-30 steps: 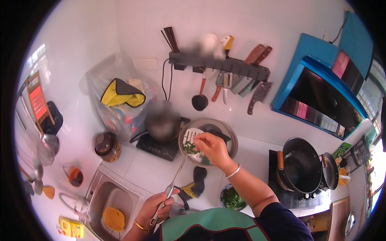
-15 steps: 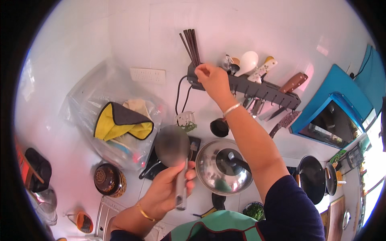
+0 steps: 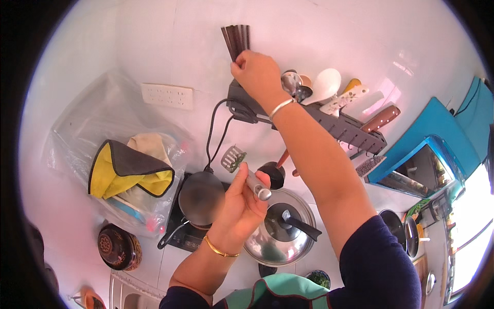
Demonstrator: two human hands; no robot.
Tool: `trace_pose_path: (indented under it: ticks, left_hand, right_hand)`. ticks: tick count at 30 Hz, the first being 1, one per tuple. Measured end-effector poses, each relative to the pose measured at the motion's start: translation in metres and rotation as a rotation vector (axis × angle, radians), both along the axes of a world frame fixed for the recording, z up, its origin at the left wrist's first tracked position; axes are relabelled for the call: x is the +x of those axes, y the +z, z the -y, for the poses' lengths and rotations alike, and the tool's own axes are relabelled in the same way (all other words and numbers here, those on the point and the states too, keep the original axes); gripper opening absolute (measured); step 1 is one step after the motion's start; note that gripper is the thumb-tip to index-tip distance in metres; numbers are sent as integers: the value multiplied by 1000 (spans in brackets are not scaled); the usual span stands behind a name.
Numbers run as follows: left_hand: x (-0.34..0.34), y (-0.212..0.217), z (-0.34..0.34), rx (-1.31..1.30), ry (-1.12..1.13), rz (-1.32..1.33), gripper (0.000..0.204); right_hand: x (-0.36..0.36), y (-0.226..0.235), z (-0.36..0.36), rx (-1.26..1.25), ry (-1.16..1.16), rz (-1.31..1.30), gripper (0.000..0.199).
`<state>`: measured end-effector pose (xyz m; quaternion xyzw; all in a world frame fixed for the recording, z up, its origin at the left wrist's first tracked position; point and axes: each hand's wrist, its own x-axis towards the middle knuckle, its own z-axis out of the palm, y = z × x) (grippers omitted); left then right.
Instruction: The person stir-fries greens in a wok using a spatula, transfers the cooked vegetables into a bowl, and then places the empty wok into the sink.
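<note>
My left hand (image 3: 242,203) is closed round the grey handle (image 3: 257,185) of a slotted turner (image 3: 233,158), its head tilted up with bits of green on it. Raised at the wall, my right hand (image 3: 257,74) pinches at a bundle of dark chopsticks (image 3: 235,41), which fan out above the grey utensil rack (image 3: 334,126). The fingers hide the chopsticks' lower ends, so how many they grip is unclear. Left of my left hand, a small dark pan (image 3: 201,198), partly blurred, sits on a black cooktop (image 3: 182,239). A wok with a steel lid (image 3: 280,252) is beside it.
Spoons (image 3: 327,85) and knives (image 3: 382,118) are in the rack. A black cord (image 3: 212,129) hangs below it. A plastic bag with a yellow-grey cloth (image 3: 128,170) lies left, above a brown patterned jar (image 3: 118,247). A bowl of greens (image 3: 319,278) stands near me.
My right hand has moved up with the chopsticks, which now fan wider. My left hand has shifted up and right with the turner, and the view has turned slightly.
</note>
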<state>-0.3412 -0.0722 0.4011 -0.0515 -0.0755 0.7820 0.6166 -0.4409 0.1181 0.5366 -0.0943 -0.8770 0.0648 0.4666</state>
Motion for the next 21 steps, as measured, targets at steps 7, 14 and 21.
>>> trace_pose_path:
  ticks: [7,14,21]
  left_hand:
    - [64,4,47,-211,40,-114,21]
    - [172,-50,164,-487,-194,-531,40]
    - [287,-124,212,-656,-281,-709,37]
  right_hand:
    - [182,25,46,-291,296,-349,16]
    - [428,-189,95,-1274,469,-303,13]
    - [553,-344,146,-1969,429,-407,6]
